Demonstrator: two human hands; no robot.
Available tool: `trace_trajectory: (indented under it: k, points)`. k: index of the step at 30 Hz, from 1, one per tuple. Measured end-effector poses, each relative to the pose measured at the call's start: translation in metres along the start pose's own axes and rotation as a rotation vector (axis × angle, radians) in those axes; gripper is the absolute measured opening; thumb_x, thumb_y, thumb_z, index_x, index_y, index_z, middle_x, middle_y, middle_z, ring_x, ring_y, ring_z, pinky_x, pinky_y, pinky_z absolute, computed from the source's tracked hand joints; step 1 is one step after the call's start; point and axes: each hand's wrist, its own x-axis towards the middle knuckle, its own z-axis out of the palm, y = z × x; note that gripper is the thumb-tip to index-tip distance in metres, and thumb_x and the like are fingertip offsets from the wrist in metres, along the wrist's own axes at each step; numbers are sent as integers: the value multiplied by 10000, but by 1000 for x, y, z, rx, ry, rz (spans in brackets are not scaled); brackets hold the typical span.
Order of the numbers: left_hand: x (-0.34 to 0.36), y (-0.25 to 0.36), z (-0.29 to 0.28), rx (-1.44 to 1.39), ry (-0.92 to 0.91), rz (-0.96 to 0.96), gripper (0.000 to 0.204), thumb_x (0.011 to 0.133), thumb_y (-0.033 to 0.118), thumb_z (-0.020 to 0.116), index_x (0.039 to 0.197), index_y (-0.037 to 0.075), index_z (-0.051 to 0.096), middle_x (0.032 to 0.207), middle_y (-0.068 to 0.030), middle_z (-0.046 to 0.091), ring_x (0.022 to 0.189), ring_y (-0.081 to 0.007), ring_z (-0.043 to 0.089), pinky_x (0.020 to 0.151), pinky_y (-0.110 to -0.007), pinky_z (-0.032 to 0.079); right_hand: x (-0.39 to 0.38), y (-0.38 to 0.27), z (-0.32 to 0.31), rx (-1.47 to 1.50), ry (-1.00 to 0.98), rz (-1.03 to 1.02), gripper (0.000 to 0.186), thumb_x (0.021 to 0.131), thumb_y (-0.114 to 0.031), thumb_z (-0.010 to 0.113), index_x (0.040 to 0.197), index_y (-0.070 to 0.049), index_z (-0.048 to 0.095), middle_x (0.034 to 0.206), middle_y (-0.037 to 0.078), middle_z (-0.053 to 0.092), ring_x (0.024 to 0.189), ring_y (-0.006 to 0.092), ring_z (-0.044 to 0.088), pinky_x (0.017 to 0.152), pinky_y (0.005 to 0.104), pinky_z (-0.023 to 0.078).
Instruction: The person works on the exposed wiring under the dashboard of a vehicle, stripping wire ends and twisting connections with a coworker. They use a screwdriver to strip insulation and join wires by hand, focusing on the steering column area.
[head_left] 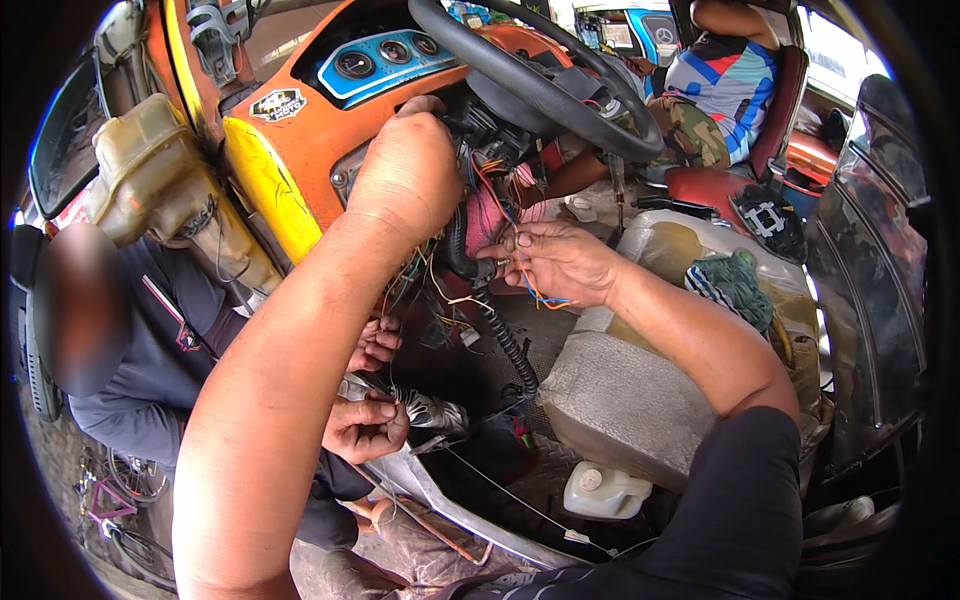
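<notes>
Your right hand pinches orange and blue wires; your left hand reaches under the steering wheel, grip hidden

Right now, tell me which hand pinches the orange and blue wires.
The right hand, beside the seat; the left hand reaches up under the steering wheel, and the co-worker's hands work lower down.

A vehicle repair yard: open cab, steering wheel, loose wiring (dashboard orange); worn seat.
</notes>
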Motion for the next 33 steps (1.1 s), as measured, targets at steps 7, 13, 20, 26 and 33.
trace_trajectory:
  k: [7,13,20,26,33]
  points:
    - [4,5,-16,-245,-133,-206,145,958,129,771,981,-9,809,1339,-224,729,1371,-385,638,1156,-464,499,-4,-3,7,87,4,12,107,1114,-240,659,1156,-166,724,1465,150,681,1288,193,639,1038,410,524]
    - [-24,13,20,-508,213,-333,169,959,157,802,918,-7,797,1149,-287,774,1383,-441,629,1173,-470,474,-8,-9,10,119,18,26,137,1110,-240,668,1218,-166,711,1366,78,713,1296,218,657,1035,456,551]
    - [-69,43,49,-778,295,-486,180,1042,135,721,1010,-40,751,929,-239,760,935,-343,758,873,-439,573,-8,-20,6,-88,145,52,193,1097,-254,698,1223,-108,701,1226,14,724,1229,221,699,1024,445,571]
    - [-107,54,39,-1052,58,-565,235,1140,149,614,1226,-49,706,970,-48,760,860,-103,676,774,-279,549,-15,-49,4,-335,127,162,230,1081,-296,723,1179,-87,711,1031,16,729,968,141,714,841,311,568]
    - [-131,67,59,-1474,-76,-639,230,1154,187,603,1229,-6,703,1079,-40,750,867,-73,605,801,-245,472,-21,-68,5,-682,359,300,211,1087,-254,708,1170,-61,722,958,7,714,778,129,707,704,296,590]
